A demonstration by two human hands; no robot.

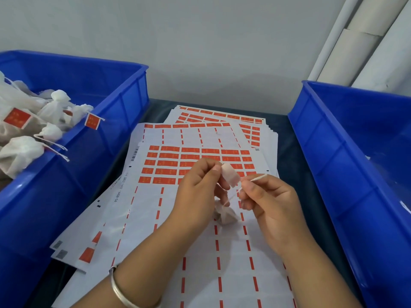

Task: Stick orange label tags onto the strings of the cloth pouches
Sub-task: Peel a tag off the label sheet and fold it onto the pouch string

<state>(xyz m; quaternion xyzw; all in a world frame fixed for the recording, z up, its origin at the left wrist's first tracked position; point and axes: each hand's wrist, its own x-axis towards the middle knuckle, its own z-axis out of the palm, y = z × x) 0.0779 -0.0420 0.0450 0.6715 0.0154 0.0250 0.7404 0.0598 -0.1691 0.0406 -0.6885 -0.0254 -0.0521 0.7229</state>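
Tag (231, 177) at frame centre, pale side up, pinched by left hand (200, 187); right hand (266, 201) pinches string (255, 178) above pouch (224, 214).

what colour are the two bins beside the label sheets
Blue, both the left bin and right bin; the head view shows them plainly.

Pale label tag (230, 177) upright at string (233, 195); small white pouch (225, 214) dangles below, over sheets.

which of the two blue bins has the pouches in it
The blue bin on the left. White cloth pouches are piled in it, some already carrying orange tags. No pouches show in the bin on the right.
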